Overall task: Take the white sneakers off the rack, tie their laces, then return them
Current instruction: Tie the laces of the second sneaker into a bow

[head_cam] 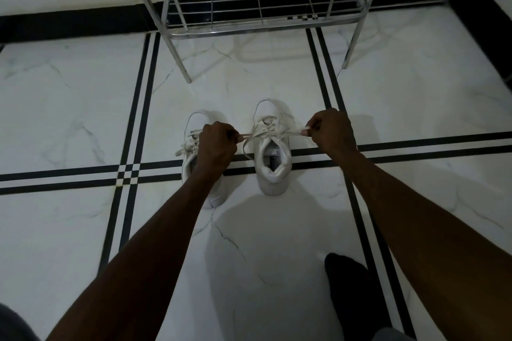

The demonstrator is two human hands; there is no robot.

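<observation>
Two white sneakers stand side by side on the tiled floor, toes toward the rack. The right sneaker (pixel 273 158) is fully visible, its laces (pixel 266 133) pulled taut sideways. My left hand (pixel 216 144) grips one lace end to the left of that shoe, above the left sneaker (pixel 195 124), which my forearm partly hides. My right hand (pixel 331 131) pinches the other lace end on the shoe's right side. The left sneaker's laces hang loose.
A chrome wire shoe rack (pixel 257 5) stands against the wall behind the sneakers, its lowest shelf bare. White marble floor with black stripes (pixel 133 130) spreads all around. A foot in a dark sock (pixel 352 285) rests at the lower right.
</observation>
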